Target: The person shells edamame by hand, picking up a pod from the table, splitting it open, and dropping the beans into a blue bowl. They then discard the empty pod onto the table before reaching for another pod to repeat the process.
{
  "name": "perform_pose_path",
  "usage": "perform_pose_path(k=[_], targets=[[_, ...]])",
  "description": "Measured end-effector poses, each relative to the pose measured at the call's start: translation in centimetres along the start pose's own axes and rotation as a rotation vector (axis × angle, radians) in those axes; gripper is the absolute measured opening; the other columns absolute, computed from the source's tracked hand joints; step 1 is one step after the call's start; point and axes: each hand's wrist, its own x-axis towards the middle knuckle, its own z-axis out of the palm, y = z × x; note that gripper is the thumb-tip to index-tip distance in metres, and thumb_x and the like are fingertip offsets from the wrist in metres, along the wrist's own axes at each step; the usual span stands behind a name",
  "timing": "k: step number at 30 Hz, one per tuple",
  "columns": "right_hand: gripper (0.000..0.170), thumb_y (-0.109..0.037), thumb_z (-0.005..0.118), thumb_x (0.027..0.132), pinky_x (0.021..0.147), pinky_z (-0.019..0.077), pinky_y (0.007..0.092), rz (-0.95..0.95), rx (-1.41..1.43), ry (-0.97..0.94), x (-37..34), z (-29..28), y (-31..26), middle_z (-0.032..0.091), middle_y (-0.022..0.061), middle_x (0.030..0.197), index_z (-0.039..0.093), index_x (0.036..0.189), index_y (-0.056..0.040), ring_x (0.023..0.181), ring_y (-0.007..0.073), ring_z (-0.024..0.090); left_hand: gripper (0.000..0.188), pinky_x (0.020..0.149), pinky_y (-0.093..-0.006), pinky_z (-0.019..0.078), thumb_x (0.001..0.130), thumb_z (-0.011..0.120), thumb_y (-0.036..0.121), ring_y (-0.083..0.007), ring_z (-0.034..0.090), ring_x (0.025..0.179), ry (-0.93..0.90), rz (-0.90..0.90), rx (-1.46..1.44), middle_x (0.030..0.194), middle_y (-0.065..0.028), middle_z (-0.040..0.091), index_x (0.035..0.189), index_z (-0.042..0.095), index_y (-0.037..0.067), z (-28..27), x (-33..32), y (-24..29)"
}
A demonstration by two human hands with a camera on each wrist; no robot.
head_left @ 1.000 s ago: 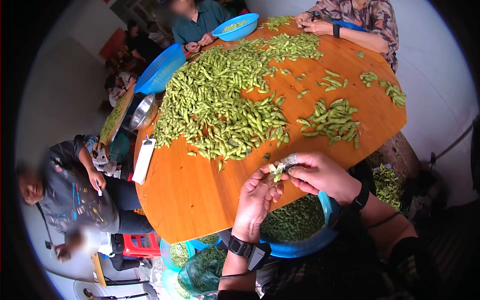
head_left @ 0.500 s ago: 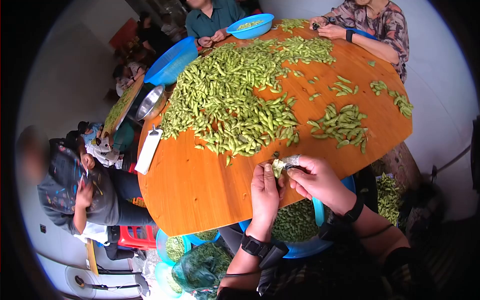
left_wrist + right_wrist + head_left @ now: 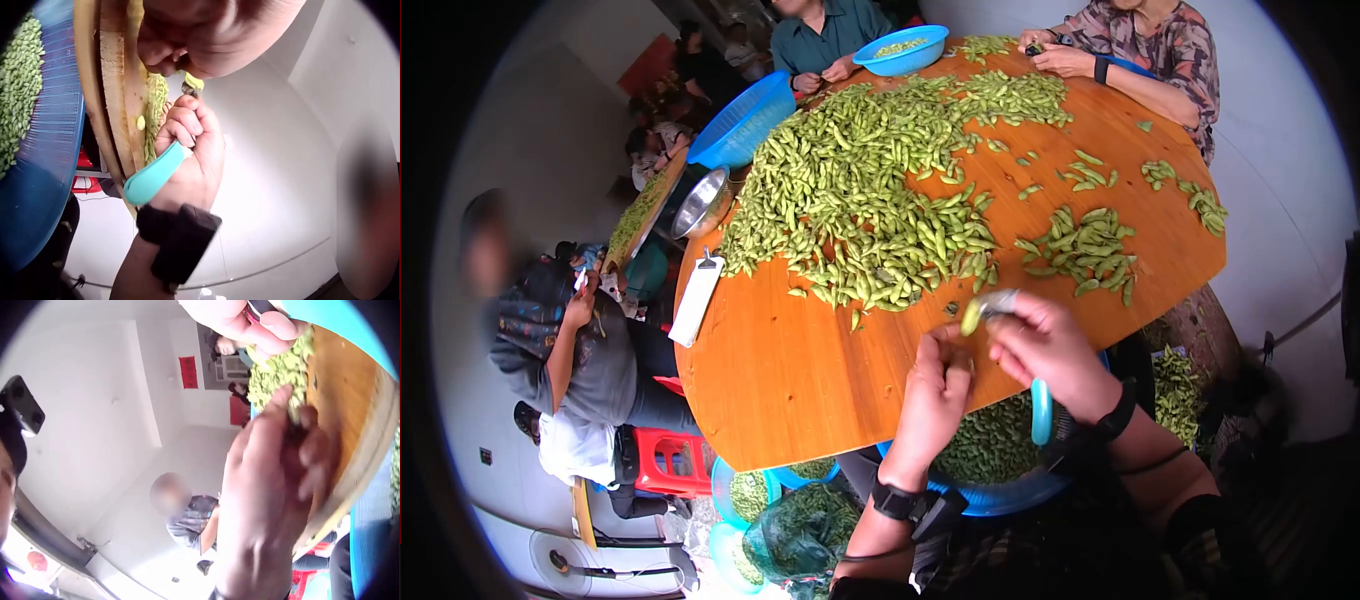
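My right hand (image 3: 1050, 350) grips a tool with a turquoise handle (image 3: 1041, 412) that sticks out below the palm; its other end is hidden in the fist. Silvery material shows at its fingertips, next to a green soybean pod (image 3: 971, 318). In the left wrist view the same handle (image 3: 153, 175) lies across the right palm, and a yellow-green piece (image 3: 194, 81) shows at the fingertips. My left hand (image 3: 940, 385) is close beside it with bent fingers, over the table's near edge; I cannot tell whether it holds anything. Below both hands, a blue basin (image 3: 1010, 500) holds shelled green beans.
A large heap of pods (image 3: 850, 190) covers the wooden table (image 3: 800, 400), with a smaller pile (image 3: 1085, 250) at the right. A clipboard (image 3: 697, 300), a steel bowl (image 3: 702, 203) and blue basins (image 3: 745, 120) line the left side. Two people sit across, working with their hands.
The hands have drawn apart from the opened pod they held together. The left hand has pulled back, and a pod shows at the right fingertips. The standing person at left has shifted.
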Motion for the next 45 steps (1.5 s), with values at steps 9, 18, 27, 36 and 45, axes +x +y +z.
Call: perform_pose_path(k=[9, 18, 27, 36, 45], targets=[[0.014, -0.012, 0.048, 0.097, 0.036, 0.0305, 0.0228, -0.122, -0.114, 0.385, 3.2, -11.1, -0.9, 0.053, 0.0013, 0.065, 0.055, 0.092, -0.0012, 0.041, 0.0059, 0.041, 0.011, 0.068, -0.0356, 0.0516, 0.082, 0.063, 0.003, -0.0299, 0.064, 0.083, 0.208, 0.201, 0.788, 0.09, -0.0151, 0.061, 0.092, 0.065, 0.002, -2.2, 0.7, 3.6], [0.019, -0.007, 0.047, 0.096, 0.041, 0.0374, 0.0213, -0.044, -0.337, 0.26, 1.1, -8.6, -1.4, 0.056, 0.0018, 0.066, 0.06, 0.109, -0.003, 0.044, 0.0055, 0.046, 0.019, 0.073, -0.0466, 0.0514, 0.088, 0.061, 0.011, -0.0427, 0.063, 0.084, 0.356, 0.092, 1.053, 0.095, -0.023, 0.064, 0.1, 0.066, -0.002, -4.0, 7.8, 0.7], [0.018, -0.007, 0.05, 0.096, 0.044, 0.0417, 0.0222, -0.026, -0.281, -0.145, 0.4, -1.6, 0.5, 0.059, 0.0008, 0.067, 0.06, 0.11, 0.0004, 0.049, 0.0054, 0.052, 0.038, 0.066, -0.0364, 0.0513, 0.095, 0.049, 0.002, -0.0307, 0.063, 0.075, -0.029, 0.164, 0.514, 0.094, -0.0202, 0.058, 0.134, 0.048, 0.0, 0.2, 1.6, 1.5], [0.013, -0.009, 0.053, 0.095, 0.043, 0.0429, 0.0218, 0.042, -0.307, -0.161, -1.2, -1.4, -0.5, 0.062, 0.0026, 0.07, 0.061, 0.093, 0.0012, 0.05, 0.0061, 0.055, 0.054, 0.06, -0.0327, 0.0508, 0.093, 0.05, 0.0, -0.0212, 0.058, 0.06, -0.043, 0.306, 0.646, 0.08, -0.0119, 0.057, 0.144, 0.034, -0.002, 1.0, 0.3, 1.3], [0.014, -0.008, 0.053, 0.094, 0.043, 0.0424, 0.0214, 0.033, -0.3, -0.167, -1.1, -1.1, 0.2, 0.062, 0.0033, 0.071, 0.061, 0.1, 0.001, 0.051, 0.0058, 0.055, 0.051, 0.063, -0.0414, 0.0528, 0.09, 0.054, 0.001, -0.036, 0.067, 0.071, 0.016, 0.266, 0.844, 0.081, -0.0229, 0.063, 0.139, 0.041, -0.004, 1.4, 0.1, 2.2]])
